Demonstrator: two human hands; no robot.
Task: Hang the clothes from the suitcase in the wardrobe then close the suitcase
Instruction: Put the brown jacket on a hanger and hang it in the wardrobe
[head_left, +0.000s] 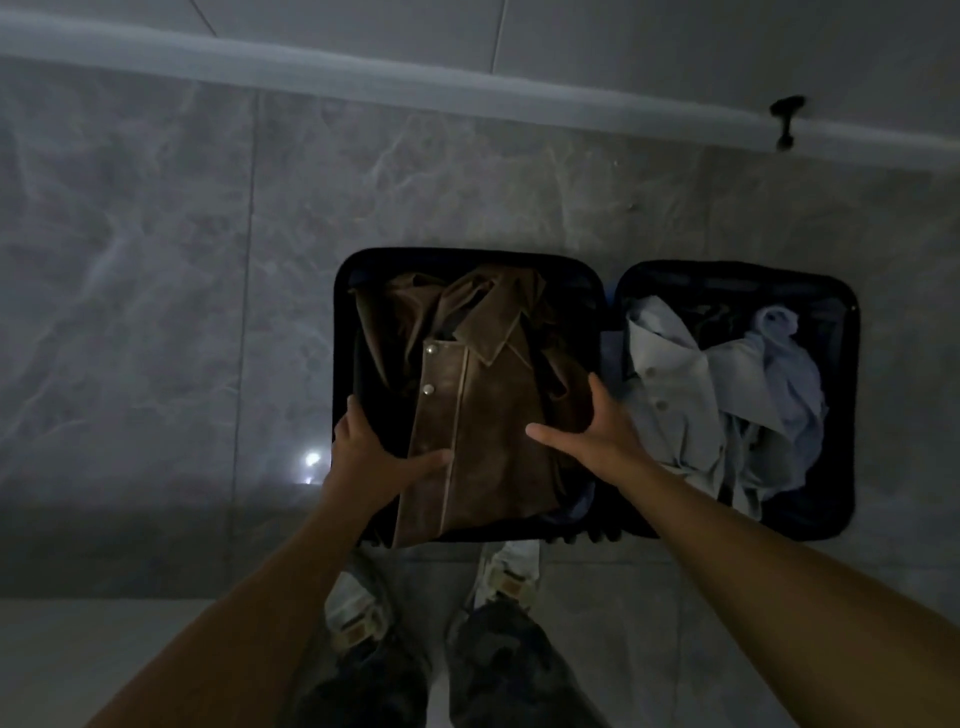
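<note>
The suitcase (343, 322) lies open on the floor (156, 312), its two halves side by side. A brown jacket (498, 415) fills the left half, and a pale shirt (675, 395) lies crumpled in the right half. Both hands are at the near part of the jacket. The left hand (363, 447) is at its left edge: the thumb rests on top, and the fingers (353, 410) reach straight between the jacket and the suitcase wall. The right hand (597, 426) is spread wide at the jacket's right edge, thumb on the cloth, fingers (597, 387) stretched along that side. Neither hand closes on the jacket.
</note>
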